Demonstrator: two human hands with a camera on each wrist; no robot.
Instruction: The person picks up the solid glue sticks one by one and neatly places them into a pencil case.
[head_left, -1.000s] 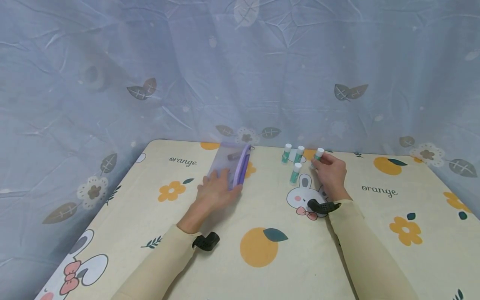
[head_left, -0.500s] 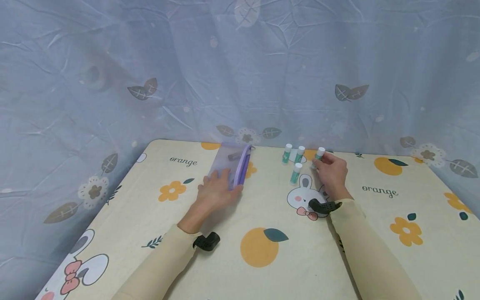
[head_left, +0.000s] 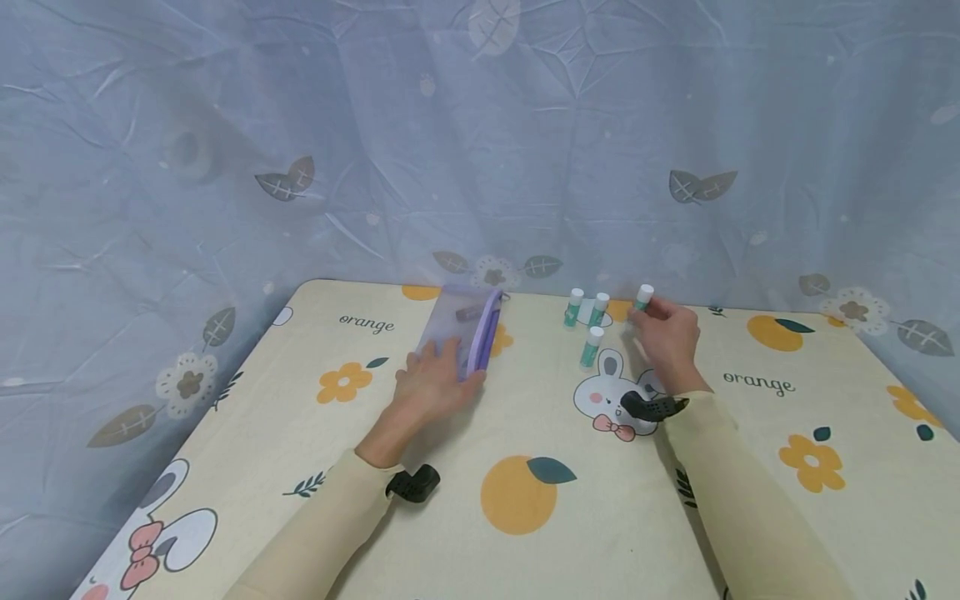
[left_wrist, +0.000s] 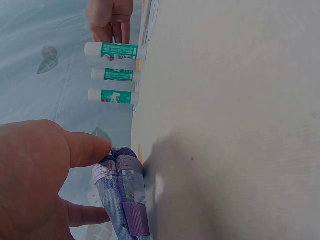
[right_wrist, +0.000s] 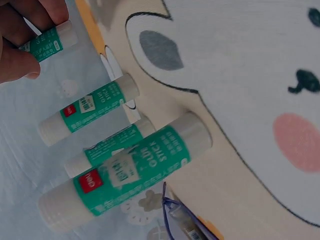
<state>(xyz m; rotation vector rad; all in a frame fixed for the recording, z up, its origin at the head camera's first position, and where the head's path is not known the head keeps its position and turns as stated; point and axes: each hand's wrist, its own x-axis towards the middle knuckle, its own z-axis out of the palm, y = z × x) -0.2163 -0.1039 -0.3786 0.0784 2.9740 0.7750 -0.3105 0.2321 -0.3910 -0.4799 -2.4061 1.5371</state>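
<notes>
My left hand [head_left: 435, 387] rests on a purple mesh pencil pouch [head_left: 446, 321], fingers spread over its top and thumb at its zipped side. A dark, short cylindrical item shows faintly through the mesh. With thumb and fingertips, my right hand [head_left: 669, 337] pinches a white-capped green glue stick [right_wrist: 46, 45], its base off the table in the right wrist view. Left of that hand, three similar sticks stand upright: a near glue stick [head_left: 591, 347], a back-left glue stick [head_left: 573, 308] and another glue stick [head_left: 598, 311] beside it.
The table wears a cream cloth [head_left: 360, 533] printed with oranges, flowers and rabbits. Its far edge runs just behind the sticks and pouch. A blue-grey curtain [head_left: 480, 150] hangs behind and along the left.
My right hand has lifted its glue stick slightly and drawn it a little to the right. The left hand, the pouch and the standing sticks have kept their places.
</notes>
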